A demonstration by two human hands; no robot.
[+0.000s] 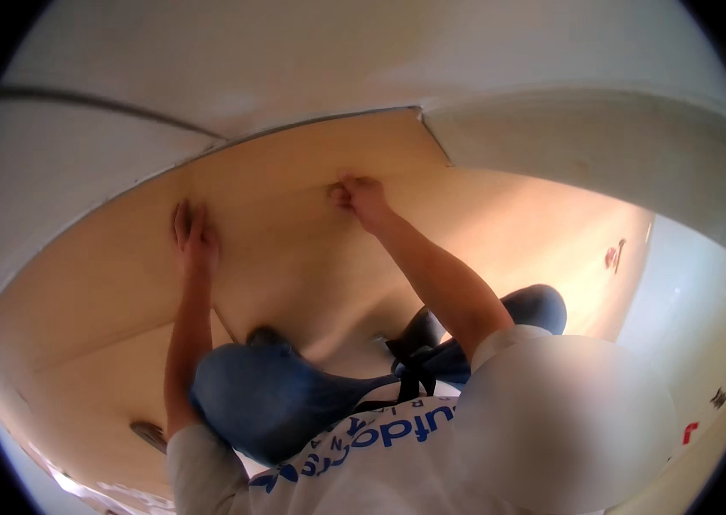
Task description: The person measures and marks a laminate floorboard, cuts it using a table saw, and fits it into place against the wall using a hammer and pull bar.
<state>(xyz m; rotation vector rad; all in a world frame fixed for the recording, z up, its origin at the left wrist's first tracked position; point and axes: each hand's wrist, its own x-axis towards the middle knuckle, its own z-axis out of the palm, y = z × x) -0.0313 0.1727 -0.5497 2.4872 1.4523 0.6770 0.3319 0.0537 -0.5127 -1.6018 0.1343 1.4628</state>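
Note:
My left hand (197, 243) reaches down to the light brown floor (268, 223), near the pale wall. Its fingers are apart, with a dark gap or shadow between them. Farther right, my right hand (364, 202) is closed at the floor, thumb and fingers curled together. A small pale patch shows at the fingertips; whether it is a held thing or part of the hand is too blurred to tell. A faint seam in the floor runs between the two hands.
Pale walls (208, 51) curve round the far side, with a projecting corner (436, 137) beyond my right hand. My bent knees (251, 395) are close below. A small reddish thing (611, 257) lies at the right, and a dark flat object (149, 434) at the lower left.

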